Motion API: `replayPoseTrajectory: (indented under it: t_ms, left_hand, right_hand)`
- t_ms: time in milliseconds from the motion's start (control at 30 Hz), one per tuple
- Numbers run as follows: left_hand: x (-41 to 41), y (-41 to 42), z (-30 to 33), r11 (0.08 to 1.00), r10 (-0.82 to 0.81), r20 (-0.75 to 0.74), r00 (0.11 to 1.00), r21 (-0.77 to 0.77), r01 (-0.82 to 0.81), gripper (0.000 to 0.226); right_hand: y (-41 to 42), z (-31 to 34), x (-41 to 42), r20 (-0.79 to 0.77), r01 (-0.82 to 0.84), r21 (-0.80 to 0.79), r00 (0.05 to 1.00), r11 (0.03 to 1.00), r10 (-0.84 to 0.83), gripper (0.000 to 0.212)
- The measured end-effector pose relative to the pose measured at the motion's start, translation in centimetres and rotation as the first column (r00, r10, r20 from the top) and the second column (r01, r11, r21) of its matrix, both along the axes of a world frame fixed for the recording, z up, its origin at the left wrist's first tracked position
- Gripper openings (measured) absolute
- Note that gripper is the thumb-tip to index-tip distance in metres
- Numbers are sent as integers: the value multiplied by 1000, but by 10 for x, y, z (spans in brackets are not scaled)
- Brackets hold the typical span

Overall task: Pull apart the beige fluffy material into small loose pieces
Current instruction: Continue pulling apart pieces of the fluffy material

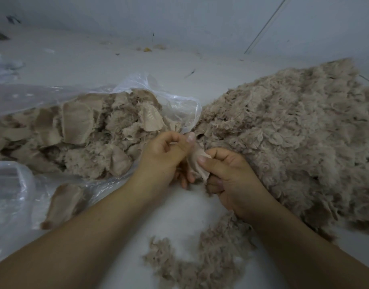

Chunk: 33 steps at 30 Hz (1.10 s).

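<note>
Bare forearms, sleeveless, two hands (162, 155)

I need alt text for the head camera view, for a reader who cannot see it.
Two bare hands, left hand and right hand, pinch one small beige fabric scrap between them over a white surface. A pile of loose fluff lies right; a clear plastic bag of scraps lies left.

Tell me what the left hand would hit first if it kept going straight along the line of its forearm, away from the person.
Probably the clear plastic bag holding torn beige pieces: the left hand, pinching a scrap shared with the right hand, points toward the bag's open edge. Depth is unclear; the big fluffy pile lies just right of that line.
</note>
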<state>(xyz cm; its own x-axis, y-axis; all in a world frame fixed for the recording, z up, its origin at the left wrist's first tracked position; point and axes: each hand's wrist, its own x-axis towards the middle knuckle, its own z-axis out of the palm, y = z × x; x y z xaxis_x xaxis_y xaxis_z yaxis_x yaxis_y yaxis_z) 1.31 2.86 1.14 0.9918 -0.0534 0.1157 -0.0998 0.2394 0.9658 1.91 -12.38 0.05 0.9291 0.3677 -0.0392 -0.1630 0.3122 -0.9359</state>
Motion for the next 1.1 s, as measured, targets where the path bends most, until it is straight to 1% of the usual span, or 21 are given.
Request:
replayPoseTrajectory:
  t_ms: [67, 100, 167, 233, 300, 367, 467, 500, 533, 567, 600, 667, 700, 733, 833, 900, 967, 1100]
  left_hand:
    - [1, 1, -2, 993, 2, 4, 1000, 117, -3, 28]
    - [1, 1, -4, 991, 16, 17, 1000, 135, -19, 21]
    - [1, 1, -5, 992, 33, 36, 999, 123, -38, 12]
    - [1, 1, -5, 993, 31, 39, 999, 111, -35, 12]
    - [1, 1, -4, 996, 29, 31, 999, 83, -31, 18]
    - [3, 2, -3, 997, 66, 17, 998, 37, -66, 22]
    - [8, 8, -1, 982, 189, -17, 982, 24, -188, 22]
    - [9, 11, -1, 982, 189, -34, 981, 26, -188, 22]
    - [7, 11, 0, 988, 151, -51, 987, 33, -149, 21]
    - [5, 10, 0, 996, 78, -74, 994, 47, -74, 22]
    - [1, 8, 1, 997, -9, -102, 995, 74, 16, 28]
    - [-6, 4, 1, 975, -134, -155, 979, 157, 158, 44]
    - [-8, 2, 2, 961, -161, -166, 973, 197, 193, 51]
    - [-9, 1, 2, 949, -173, -173, 970, 235, 211, 53]
    - [-9, 3, 5, 920, -180, -212, 960, 310, 241, 29]
    - [-10, 5, 6, 907, -200, -222, 954, 327, 266, 29]
    - [-10, 5, 7, 903, -238, -218, 946, 310, 299, 28]
    - [-11, 7, 9, 864, -374, -237, 897, 263, 430, 30]
  right_hand:
    - [1, 0, -2, 28, 20, -37, 999, 999, -19, 17]
    - [1, 0, -2, 35, 7, -12, 999, 1000, -7, 16]
    - [1, 1, -3, 49, -50, 69, 998, 996, 47, 23]
    - [1, 2, -4, 71, -87, 53, 994, 995, 84, 32]
    - [1, 2, -4, 74, -108, 23, 992, 994, 106, 35]
    - [2, 4, -4, 30, -87, 53, 996, 995, 85, 33]
    - [2, 5, -3, -48, 27, 107, 999, 994, -22, 26]
    - [2, 6, -3, -69, 61, 132, 996, 989, -52, 28]
    - [1, 4, -2, -71, 82, 148, 995, 986, -72, 36]
    - [2, 5, -2, -60, 90, 147, 995, 985, -82, 42]
    - [3, 4, -2, -37, 93, 119, 995, 988, -89, 43]
    - [3, 2, -1, 3, 100, 40, 995, 994, -100, 37]
    - [4, 2, -1, 8, 94, 23, 996, 995, -94, 34]
    - [4, 2, -1, 9, 89, 23, 996, 996, -90, 33]
    - [2, 1, -1, 40, 77, 4, 996, 997, -78, 34]
    - [1, 2, -2, 62, 20, 24, 998, 1000, -22, 32]
    - [1, 3, -4, 59, -33, 61, 998, 998, 30, 31]
    - [1, 5, -5, 45, -16, 49, 999, 999, 14, 31]
